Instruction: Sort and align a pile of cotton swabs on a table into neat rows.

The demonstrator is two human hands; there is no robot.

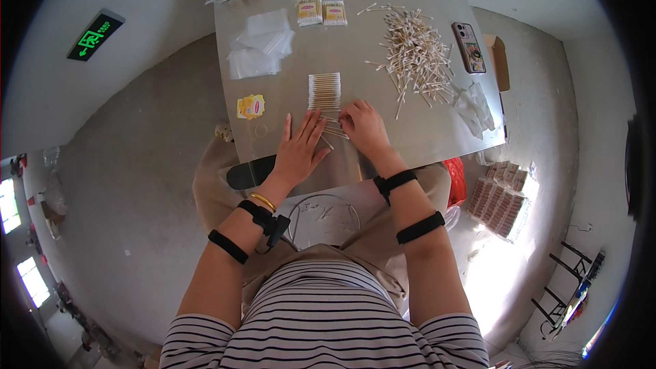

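A neat row of cotton swabs [324, 91] lies side by side on the metal table, just beyond my hands. Below it, several loose cotton swabs [333, 128] lie at uneven angles between my two hands. My left hand [299, 145] is flat with its fingers apart, fingertips at the left ends of the swabs. At their right ends, my right hand [363, 126] has its fingers curled in and pinched on cotton swabs; how many it holds is hidden. A large heap of cotton swabs [417, 55] lies to the right.
Clear plastic bags [261, 44] and yellow cards [251, 106] lie at left. Two filled swab packs [309, 11] stand farther back. A phone [469, 48] and a crumpled clear bag [474, 109] lie by the right edge. Bundled packs [502, 198] sit on the floor.
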